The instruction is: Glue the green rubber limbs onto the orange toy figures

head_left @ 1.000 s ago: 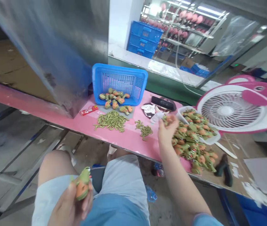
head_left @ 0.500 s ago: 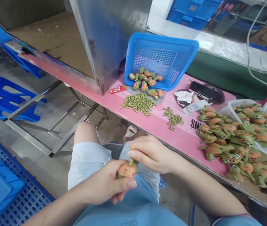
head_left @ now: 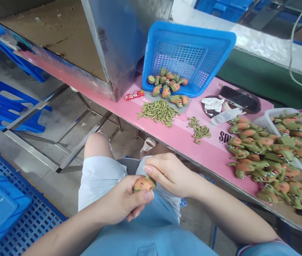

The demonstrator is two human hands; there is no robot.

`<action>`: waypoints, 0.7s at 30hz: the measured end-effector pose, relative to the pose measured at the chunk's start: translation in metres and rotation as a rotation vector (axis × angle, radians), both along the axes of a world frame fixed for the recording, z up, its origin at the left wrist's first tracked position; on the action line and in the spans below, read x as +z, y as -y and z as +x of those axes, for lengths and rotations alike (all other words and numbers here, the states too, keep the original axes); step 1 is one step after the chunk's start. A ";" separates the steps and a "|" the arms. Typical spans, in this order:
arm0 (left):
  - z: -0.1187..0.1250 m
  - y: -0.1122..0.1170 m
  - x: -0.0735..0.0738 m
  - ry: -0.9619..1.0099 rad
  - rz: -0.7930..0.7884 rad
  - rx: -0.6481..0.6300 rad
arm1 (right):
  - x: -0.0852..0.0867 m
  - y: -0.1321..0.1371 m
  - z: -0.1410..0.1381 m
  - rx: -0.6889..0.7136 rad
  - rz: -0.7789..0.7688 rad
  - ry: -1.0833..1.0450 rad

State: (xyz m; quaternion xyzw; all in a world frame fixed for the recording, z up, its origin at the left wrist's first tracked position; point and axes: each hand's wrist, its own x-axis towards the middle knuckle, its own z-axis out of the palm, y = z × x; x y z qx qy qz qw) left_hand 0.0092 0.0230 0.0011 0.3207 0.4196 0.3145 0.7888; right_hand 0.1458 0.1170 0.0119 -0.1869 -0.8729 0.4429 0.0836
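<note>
Over my lap, my left hand (head_left: pixel 128 201) is closed around a small orange-and-green toy figure (head_left: pixel 142 184), its orange side facing up with a dark print and small holes. My right hand (head_left: pixel 170 173) pinches a thin green piece (head_left: pixel 147 176) against the top of the figure; the fingers cover most of it, and I cannot tell how deep it sits. On the pink table lie a large heap of curved green pieces (head_left: pixel 158 112) and a smaller heap of green pieces (head_left: pixel 199 131). Several toy figures without limbs (head_left: pixel 166 91) lie in and before a tipped blue basket (head_left: pixel 190 32).
At right, many orange-and-green figures with limbs (head_left: pixel 249 149) are heaped beside and in a white basket (head_left: pixel 267 122). A phone (head_left: pixel 240 97), white cloth (head_left: pixel 212 104) and red packet (head_left: pixel 134 95) lie on the table. A metal cabinet (head_left: pixel 124 46) stands left; a blue stool (head_left: pixel 15 106) is on the floor.
The view has shifted slightly, so the table and basket sit a little higher. Both hands stay together on the toy figure; my right fingers are now lower over the green piece.
</note>
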 end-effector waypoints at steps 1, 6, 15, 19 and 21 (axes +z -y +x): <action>0.000 0.000 0.000 0.000 0.003 -0.001 | 0.000 0.000 0.000 -0.002 0.001 0.002; 0.001 0.000 0.001 -0.017 0.015 0.004 | 0.000 0.000 0.000 -0.004 0.000 -0.004; 0.000 0.000 0.001 -0.027 0.032 -0.008 | -0.001 0.001 0.000 0.001 0.008 -0.045; -0.002 -0.003 0.001 -0.023 0.058 -0.030 | 0.000 -0.002 0.000 -0.004 -0.006 -0.111; -0.003 -0.004 0.003 -0.035 0.054 -0.026 | 0.000 -0.004 0.001 -0.048 -0.021 -0.178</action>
